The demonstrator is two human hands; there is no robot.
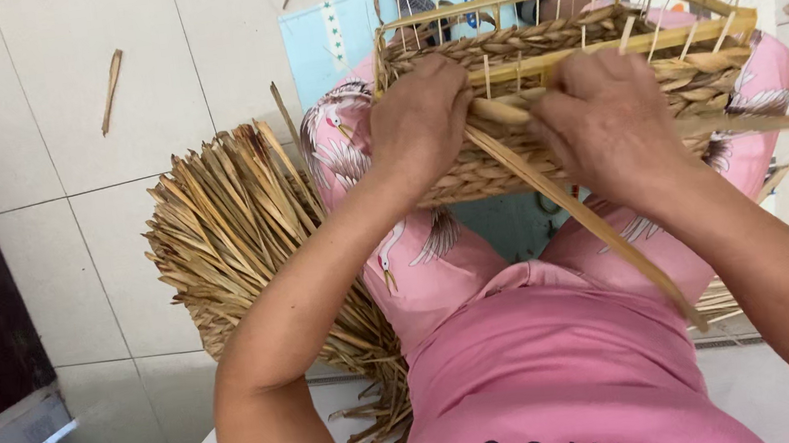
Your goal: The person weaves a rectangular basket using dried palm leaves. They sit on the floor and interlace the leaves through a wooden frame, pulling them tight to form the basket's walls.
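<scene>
— Resting on the person's lap, the half-woven rectangular basket of braided tan straw on a thin yellow stick frame [592, 41] sits between both hands. How are they placed?

— The left hand [420, 120] presses its curled fingers against the woven wall, though whether it truly grips anything I cannot tell. The right hand [606, 118] is closed around a long flat dry reed strand [592, 219] that trails down over the pink trousers [438, 256].

— What might go wrong?

— I judge the dry strand could crack if bent sharply, and a loose pull could slacken the weave.

— Counts?

— One basket, two hands, one bundle of dried straw leaves [237, 229] on the white tiled floor [53, 92], one stray sliver [111, 90].
</scene>
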